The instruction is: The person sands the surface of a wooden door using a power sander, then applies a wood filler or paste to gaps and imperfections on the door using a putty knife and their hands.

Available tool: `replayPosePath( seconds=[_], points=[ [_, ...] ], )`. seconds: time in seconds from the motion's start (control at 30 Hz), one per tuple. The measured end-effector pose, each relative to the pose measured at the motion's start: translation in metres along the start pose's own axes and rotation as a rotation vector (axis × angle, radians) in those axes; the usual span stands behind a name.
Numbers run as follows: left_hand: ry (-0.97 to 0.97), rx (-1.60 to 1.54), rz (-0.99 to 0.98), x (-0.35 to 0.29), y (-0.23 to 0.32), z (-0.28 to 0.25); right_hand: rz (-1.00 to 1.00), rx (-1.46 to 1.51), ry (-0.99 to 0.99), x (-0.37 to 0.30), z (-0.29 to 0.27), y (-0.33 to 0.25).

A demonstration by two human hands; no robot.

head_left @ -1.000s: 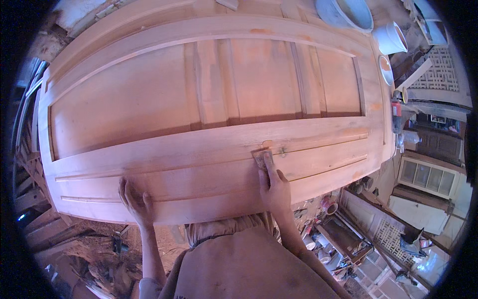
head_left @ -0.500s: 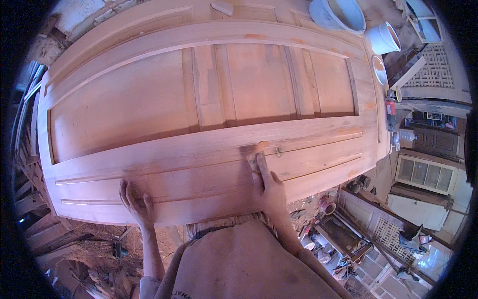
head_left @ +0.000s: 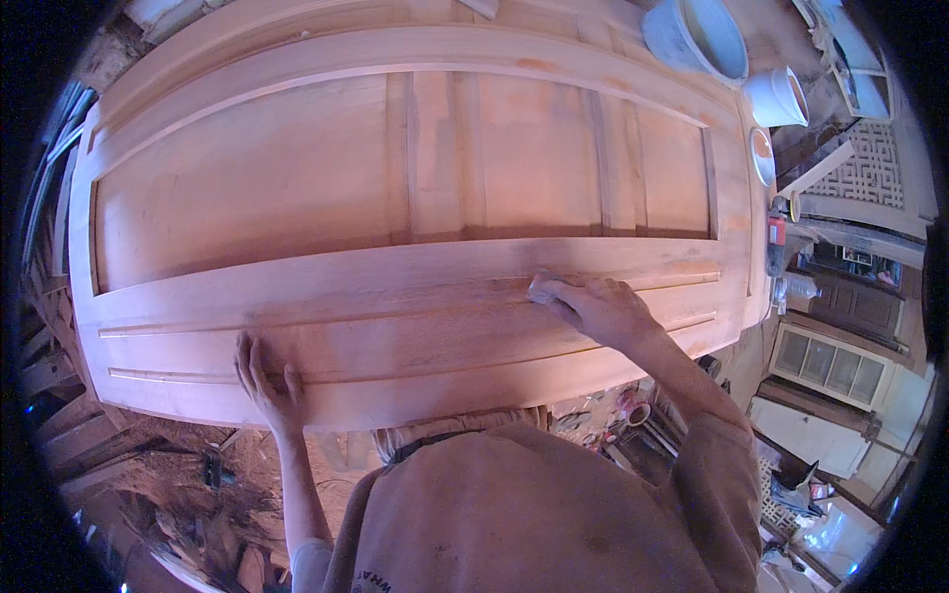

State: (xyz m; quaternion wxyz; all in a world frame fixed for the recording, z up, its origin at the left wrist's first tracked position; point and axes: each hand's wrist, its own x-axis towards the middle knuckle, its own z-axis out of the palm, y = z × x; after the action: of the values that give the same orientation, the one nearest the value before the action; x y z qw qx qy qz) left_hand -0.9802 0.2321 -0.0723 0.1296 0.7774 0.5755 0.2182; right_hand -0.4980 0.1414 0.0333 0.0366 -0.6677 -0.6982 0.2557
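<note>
A large wooden panelled door point(head_left: 326, 252) lies flat in front of me, with recessed panels and long grooves along its near rail. My left hand point(head_left: 269, 383) rests on the near edge at the left, fingers stretched out and holding nothing. Right of the middle, my right hand point(head_left: 603, 308) is closed on a small pale piece point(head_left: 541, 288), pressed to the rail beside a groove. The fingers cover most of the piece, so its exact kind cannot be made out. Orange-brown smears mark the wood in places.
At the far right of the door stand a large bucket point(head_left: 697, 40), a smaller white bucket point(head_left: 776, 97) and a round tub point(head_left: 761, 156). A red and dark tool point(head_left: 777, 237) lies by the right edge. Wood scraps point(head_left: 74, 435) and shavings cover the floor at the left.
My right hand has turned sideways, its forearm swung out to the right, and shifted slightly right along the rail. The orange patch by its fingertips no longer shows. My left hand stays on the door.
</note>
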Motion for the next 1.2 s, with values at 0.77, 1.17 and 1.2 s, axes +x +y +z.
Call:
replayPosePath(
  seconds=[0.77,1.17,1.2],
  points=[
    [0.01,-0.022,0.042,0.002,-0.002,0.002,0.587,0.218,0.334,-0.041,0.114,-0.08],
    [0.0,-0.03,0.05,0.001,-0.005,0.003,0.328,-0.026,-0.112,-0.014,0.043,-0.02],
    [0.001,-0.014,0.044,0.001,-0.004,0.002,0.342,-0.033,-0.133,-0.017,0.041,-0.014]
  ],
)
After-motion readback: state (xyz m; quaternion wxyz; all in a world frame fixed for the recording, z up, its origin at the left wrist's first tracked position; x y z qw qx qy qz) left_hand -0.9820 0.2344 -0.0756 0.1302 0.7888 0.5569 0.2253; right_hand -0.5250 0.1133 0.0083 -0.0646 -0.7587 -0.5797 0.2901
